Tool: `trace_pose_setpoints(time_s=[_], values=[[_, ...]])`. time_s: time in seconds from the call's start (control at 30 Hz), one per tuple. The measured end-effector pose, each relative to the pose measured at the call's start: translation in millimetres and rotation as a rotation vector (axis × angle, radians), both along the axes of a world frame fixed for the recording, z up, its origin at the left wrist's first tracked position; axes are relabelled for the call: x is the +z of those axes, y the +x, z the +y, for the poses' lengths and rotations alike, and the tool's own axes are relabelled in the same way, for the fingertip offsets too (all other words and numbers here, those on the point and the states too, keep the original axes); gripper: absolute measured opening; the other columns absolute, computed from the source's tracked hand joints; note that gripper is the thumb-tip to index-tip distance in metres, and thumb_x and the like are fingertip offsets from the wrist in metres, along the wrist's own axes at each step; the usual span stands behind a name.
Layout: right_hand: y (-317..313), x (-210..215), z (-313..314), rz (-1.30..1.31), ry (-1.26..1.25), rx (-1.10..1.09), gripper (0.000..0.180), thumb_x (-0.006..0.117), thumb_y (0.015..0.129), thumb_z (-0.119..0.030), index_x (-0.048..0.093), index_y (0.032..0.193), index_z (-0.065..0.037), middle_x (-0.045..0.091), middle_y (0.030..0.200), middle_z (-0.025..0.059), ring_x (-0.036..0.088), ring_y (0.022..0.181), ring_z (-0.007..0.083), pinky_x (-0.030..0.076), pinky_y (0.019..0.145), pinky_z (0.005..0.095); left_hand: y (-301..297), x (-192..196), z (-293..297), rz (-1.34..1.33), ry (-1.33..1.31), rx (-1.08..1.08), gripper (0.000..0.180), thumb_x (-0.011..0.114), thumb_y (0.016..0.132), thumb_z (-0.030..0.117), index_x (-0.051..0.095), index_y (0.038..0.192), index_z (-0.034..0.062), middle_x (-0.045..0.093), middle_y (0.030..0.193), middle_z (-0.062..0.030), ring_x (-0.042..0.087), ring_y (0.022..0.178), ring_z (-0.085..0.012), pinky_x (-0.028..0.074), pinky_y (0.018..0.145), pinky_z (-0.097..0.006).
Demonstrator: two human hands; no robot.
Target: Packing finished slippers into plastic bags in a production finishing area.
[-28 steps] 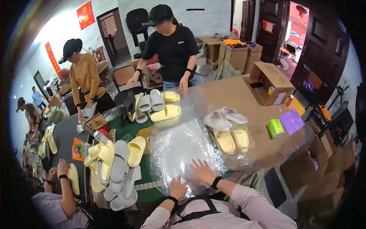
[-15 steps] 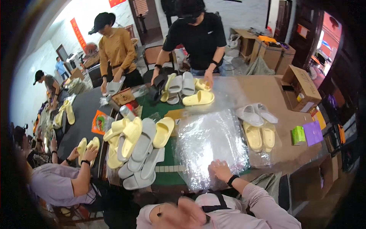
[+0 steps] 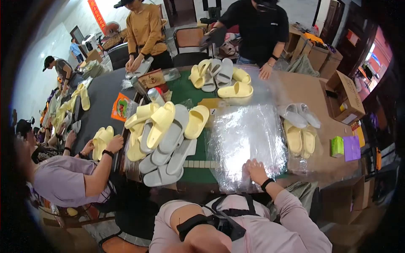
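Note:
My right hand [image 3: 256, 172] lies on the near right part of a stack of clear plastic bags [image 3: 242, 130], its fingers apart and a dark band on the wrist. My left hand [image 3: 207, 243] is raised close to the camera at the lower edge, where its fingers cannot be made out. Left of the bags lies a heap of slippers, with a yellow slipper [image 3: 161, 125] on top and a grey slipper [image 3: 162, 176] at the near side. To the right, a bagged yellow pair [image 3: 301, 139] and a bagged pale grey pair [image 3: 300, 114] lie together.
Across the table, a person in black [image 3: 257, 31] stands behind a second slipper pile [image 3: 217, 76]. At left, a person in a mauve top [image 3: 69, 179] holds yellow slippers [image 3: 102, 141]. A cardboard box [image 3: 344, 99], a green box [image 3: 337, 146] and a purple packet [image 3: 351, 147] sit at right.
The view has shifted, so the table sits further right and higher. My left hand has come nearer the lower edge; my right hand stays on the bags. The person in black has lifted dark slippers.

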State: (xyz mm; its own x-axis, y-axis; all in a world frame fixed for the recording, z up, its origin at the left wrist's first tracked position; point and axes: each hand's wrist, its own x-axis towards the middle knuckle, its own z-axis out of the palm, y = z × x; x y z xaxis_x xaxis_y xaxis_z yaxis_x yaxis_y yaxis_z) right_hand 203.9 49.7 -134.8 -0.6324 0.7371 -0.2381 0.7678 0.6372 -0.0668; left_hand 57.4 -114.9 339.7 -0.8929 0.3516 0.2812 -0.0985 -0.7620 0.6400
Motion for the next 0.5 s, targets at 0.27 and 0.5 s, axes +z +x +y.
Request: trace_pose_setpoints(time_s=[0.27,0.5], values=[[-4.6,-4.6,1.4,0.045,-0.018,-0.056,0.048,0.052,0.08,-0.016,0.044,0.128,-0.014,0.032,0.141,0.0134,0.031,0.129,0.037,0.028,0.096,0.0604,-82.3,-32.5,33.7,0.536,0.781,-1.222,0.01,0.056,0.088,0.012,0.056,0.095,0.0056,0.062,0.089,-0.0171,0.059,0.089,-0.0294,0.052,0.071,-0.036],[-51.0,21.4,-6.4,0.099,0.06,-0.233,0.063,0.054,0.081,-0.044,0.034,0.136,-0.023,0.027,0.143,0.0133,0.022,0.131,0.0408,0.018,0.099,0.0649,-139.1,-105.8,48.7,1.026,0.051,-1.224,0.035,0.049,0.087,0.022,0.054,0.112,-0.0021,0.057,0.111,-0.0179,0.055,0.103,-0.0373,0.042,0.089,-0.041]])
